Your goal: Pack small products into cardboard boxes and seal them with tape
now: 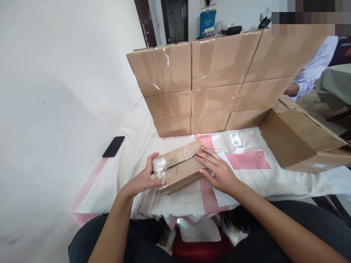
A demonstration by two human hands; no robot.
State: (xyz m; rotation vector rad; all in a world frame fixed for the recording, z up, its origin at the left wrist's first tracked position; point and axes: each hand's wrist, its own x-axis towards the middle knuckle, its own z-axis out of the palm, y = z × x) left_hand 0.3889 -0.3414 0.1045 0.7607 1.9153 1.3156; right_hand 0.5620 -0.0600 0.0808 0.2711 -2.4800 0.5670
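Observation:
A small brown cardboard box (179, 166) lies on the cloth-covered table in front of me, its top flaps meeting at a dark seam. Clear tape wraps its left end. My left hand (145, 177) grips that end, thumb on the near edge and fingers round the far side. Across the right end of the top lies my right hand (216, 168), fingers stretched out and resting on the flaps near the seam. Partly under my right forearm is a white printed sheet (223, 199). A white tape dispenser (236, 143) stands just beyond it.
Stacked, taped cardboard boxes (216, 87) form a wall along the table's back. A larger open carton (293, 142) lies at the right, with another person's sleeve (315, 69) behind it. A black phone (113, 147) rests at the left by the white wall.

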